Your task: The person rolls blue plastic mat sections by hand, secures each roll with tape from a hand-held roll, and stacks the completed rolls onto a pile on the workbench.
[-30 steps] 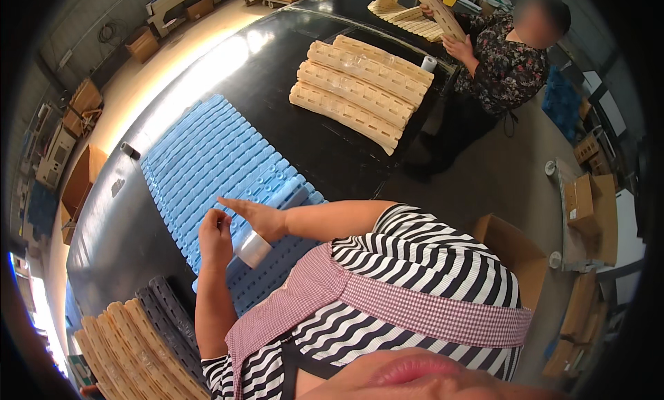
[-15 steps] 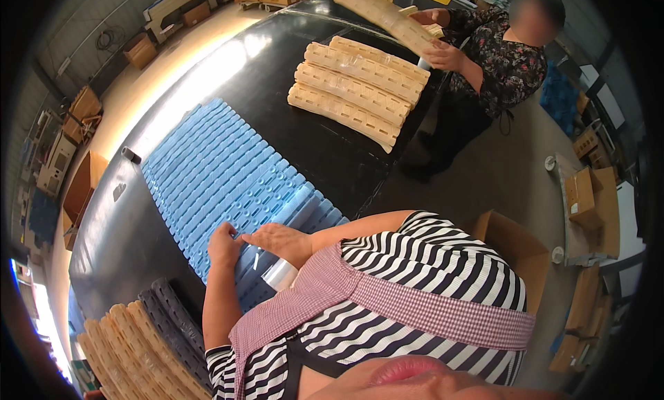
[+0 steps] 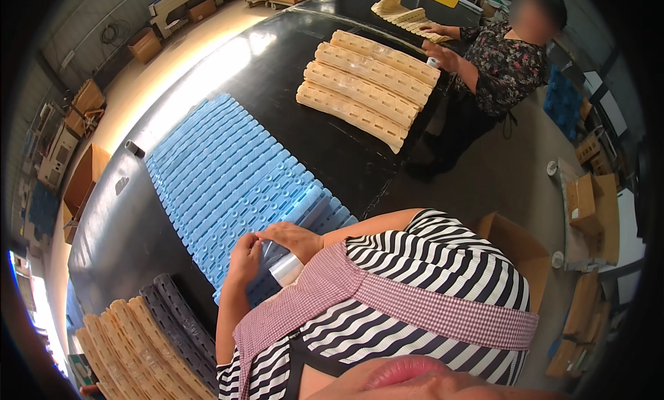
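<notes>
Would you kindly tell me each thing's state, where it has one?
Light-blue slatted plastic mat: laid out, near end folded over.
Clear shiny tape roll: partly unrolled, beside right hand.
Left hand: fingers bent.
Cream slatted plastic bundles mid-table: compact, side by side.
Cream slatted mat, far end: partly spread, wavy.
Brown cardboard box, right: appears open.
</notes>
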Motion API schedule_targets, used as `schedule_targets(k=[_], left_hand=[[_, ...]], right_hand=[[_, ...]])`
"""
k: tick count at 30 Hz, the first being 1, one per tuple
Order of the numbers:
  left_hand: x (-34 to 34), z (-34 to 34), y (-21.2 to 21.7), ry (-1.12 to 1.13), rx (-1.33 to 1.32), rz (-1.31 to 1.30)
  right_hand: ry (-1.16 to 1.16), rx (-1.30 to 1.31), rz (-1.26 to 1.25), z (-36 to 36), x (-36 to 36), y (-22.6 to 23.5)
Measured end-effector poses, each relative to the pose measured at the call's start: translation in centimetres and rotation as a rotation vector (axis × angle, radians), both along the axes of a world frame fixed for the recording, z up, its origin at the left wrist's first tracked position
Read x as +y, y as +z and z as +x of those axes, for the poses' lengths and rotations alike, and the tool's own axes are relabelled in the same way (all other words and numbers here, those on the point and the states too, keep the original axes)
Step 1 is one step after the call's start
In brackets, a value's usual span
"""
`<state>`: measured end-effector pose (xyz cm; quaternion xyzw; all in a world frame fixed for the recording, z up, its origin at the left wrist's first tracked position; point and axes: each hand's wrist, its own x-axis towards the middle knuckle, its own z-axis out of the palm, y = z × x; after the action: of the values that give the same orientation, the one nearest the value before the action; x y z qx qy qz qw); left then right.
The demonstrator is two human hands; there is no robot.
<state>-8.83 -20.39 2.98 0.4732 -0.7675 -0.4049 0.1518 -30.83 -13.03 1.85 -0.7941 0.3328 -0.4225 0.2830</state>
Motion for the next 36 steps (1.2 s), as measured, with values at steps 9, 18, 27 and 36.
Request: schedule_targets(k=[9, 18, 27, 36], left_hand=[[-0.3, 0.0, 1.1, -0.057, 0.030, 0.138], [-1.2, 0.6, -0.2, 0.051, -0.229, -0.585], [3.4, 2.8, -0.3, 0.141, -0.358, -0.929], [-2.7, 2.3, 3.0, 0.153, -0.533, -0.427]], right_hand=[[-0.023, 0.025, -0.069, -0.1, -0.3, -0.6], [-0.114, 0.075, -0.041, 1.5, -4.5, -0.2], [0.046, -0.270, 0.554, 2.9, -14.7, 1.1], [0.075, -0.211, 0.182, 3.3, -14.3, 1.2]])
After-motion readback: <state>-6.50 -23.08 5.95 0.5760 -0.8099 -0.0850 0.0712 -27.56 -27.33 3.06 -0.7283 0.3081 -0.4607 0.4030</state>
